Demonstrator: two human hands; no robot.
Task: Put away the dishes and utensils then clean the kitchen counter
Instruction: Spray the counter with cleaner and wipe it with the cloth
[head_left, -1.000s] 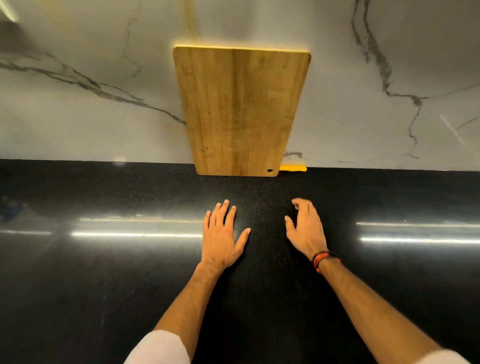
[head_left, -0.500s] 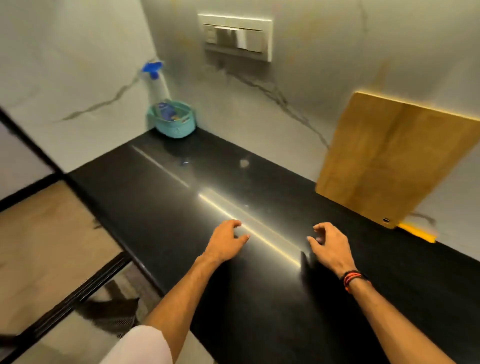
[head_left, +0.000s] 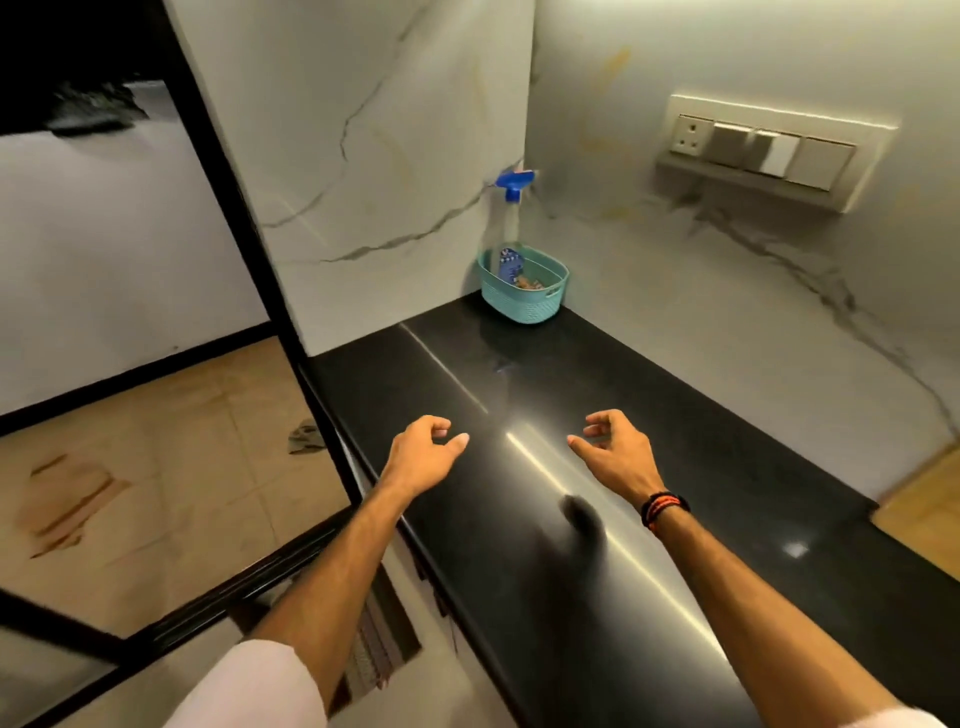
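1. Two bare forearms are reaching forward over the black bench (head_left: 649, 395), a white sleeve (head_left: 249, 686) showing at the near left.
2. The left hand (head_left: 418, 454) is hovering above the bench's left edge, fingers (head_left: 436, 423) loosely curled and holding nothing.
3. The right hand (head_left: 615, 449), banded at the wrist by an orange-black bracelet (head_left: 664, 506), is hanging likewise, fingers loosely curled and empty.
4. A light streak is gleaming across the bench between the hands.
5. A teal basket (head_left: 522, 299) is sitting in the far corner, a blue-topped spray bottle (head_left: 511, 218) standing inside it.
6. A switch panel (head_left: 763, 150) is showing on the far right wall.
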